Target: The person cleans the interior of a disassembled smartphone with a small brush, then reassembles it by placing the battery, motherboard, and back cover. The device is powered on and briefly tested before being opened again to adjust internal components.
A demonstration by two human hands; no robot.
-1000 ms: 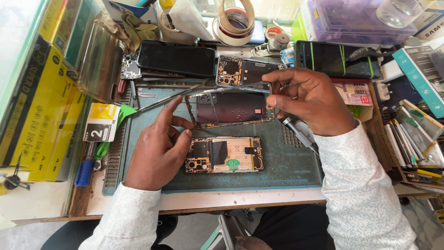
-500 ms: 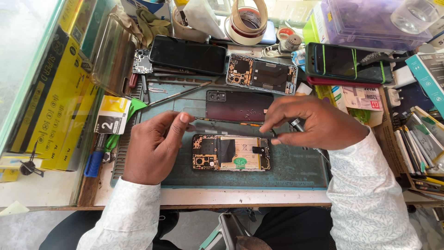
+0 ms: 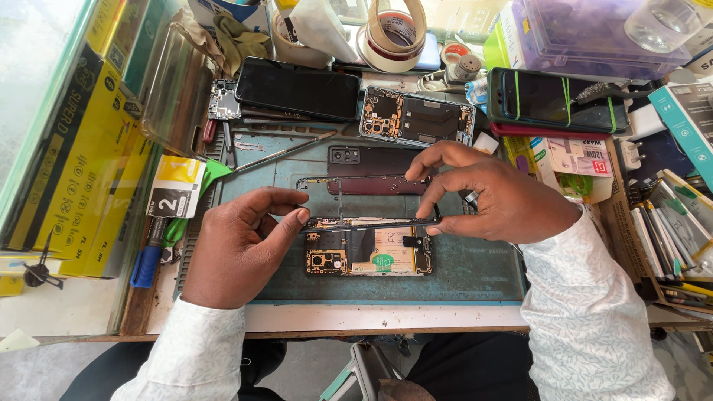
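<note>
An opened phone body (image 3: 369, 256) with gold circuit board and battery lies on a teal work mat (image 3: 475, 275). Above it both hands hold a thin dark phone frame (image 3: 356, 223), tilted edge-on to the camera. My left hand (image 3: 241, 245) pinches the frame's left end with thumb and forefinger. My right hand (image 3: 490, 197) grips the right end, fingers arched over the top edge. A dark red back cover (image 3: 379, 165) with a camera block lies flat just behind the frame.
Behind the mat lie a black phone (image 3: 297, 89), another opened phone (image 3: 416, 117) and a green-edged phone (image 3: 561, 100). Tape rolls (image 3: 394, 30) sit at the back. Yellow boxes (image 3: 74, 163) line the left; tools and cartons crowd the right. A metal pry tool (image 3: 286, 152) rests left of the cover.
The frame came down from above the red cover to just over the opened phone body. Both hands moved toward me with it, and it turned more edge-on.
</note>
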